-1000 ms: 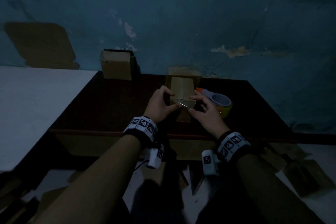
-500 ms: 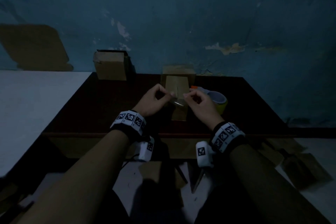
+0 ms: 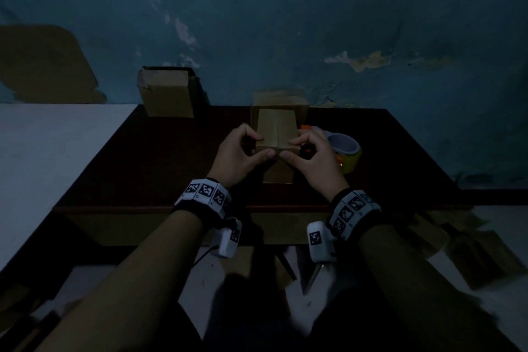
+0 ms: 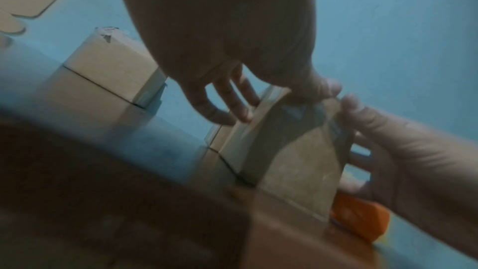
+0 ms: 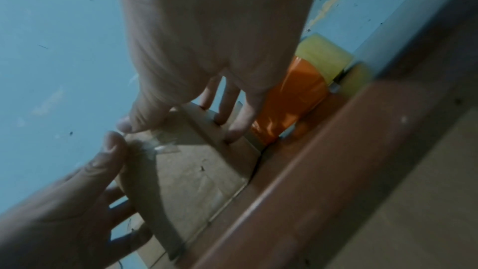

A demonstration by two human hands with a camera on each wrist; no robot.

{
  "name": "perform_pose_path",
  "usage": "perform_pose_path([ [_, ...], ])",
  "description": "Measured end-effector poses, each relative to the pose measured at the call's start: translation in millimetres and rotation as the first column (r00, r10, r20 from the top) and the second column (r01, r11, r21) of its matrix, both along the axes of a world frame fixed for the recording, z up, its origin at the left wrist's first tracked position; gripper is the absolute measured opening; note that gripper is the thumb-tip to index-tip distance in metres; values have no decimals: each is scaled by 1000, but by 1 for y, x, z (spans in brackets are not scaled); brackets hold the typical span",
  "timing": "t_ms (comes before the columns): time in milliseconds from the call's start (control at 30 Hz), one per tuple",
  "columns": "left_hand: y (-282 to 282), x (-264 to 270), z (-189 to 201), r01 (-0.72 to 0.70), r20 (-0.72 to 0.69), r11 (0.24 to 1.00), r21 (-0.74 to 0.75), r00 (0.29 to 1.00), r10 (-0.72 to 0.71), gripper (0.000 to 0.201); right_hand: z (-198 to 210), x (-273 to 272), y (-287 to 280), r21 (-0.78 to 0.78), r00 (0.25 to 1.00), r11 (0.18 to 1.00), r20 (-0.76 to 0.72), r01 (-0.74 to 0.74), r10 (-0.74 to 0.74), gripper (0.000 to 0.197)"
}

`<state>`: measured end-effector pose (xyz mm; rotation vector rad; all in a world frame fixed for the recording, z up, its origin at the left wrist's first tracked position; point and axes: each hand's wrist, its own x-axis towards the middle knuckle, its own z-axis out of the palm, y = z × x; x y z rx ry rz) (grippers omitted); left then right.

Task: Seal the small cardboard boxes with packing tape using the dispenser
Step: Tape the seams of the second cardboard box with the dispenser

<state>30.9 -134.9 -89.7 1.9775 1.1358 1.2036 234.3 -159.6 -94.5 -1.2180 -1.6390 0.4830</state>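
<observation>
The small cardboard box stands near the middle of the dark table, flaps closed, their seam running away from the person. A short clear strip of tape lies over the near top edge, probably placed there to bridge the seam and fold down the front face. The left hand and right hand flank the box, thumbs pressing the strip at the edge and fingers curled against its sides, seemingly to steady it (the thumbs nearly meet). The orange-and-yellow dispenser lies just right of the box, within easy reach. Another box sits by the wall.
</observation>
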Motion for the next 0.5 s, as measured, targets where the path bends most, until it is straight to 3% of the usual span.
perform_pose_path([
  [300,6,4,-13,-36,-14,988,147,999,39,40,-8,2,7,26,1000,1000,0,17,-17,24],
  [500,4,0,-14,-3,-19,994,108,1000,5,36,-6,8,4,39,999,998,-16,-39,39,6],
])
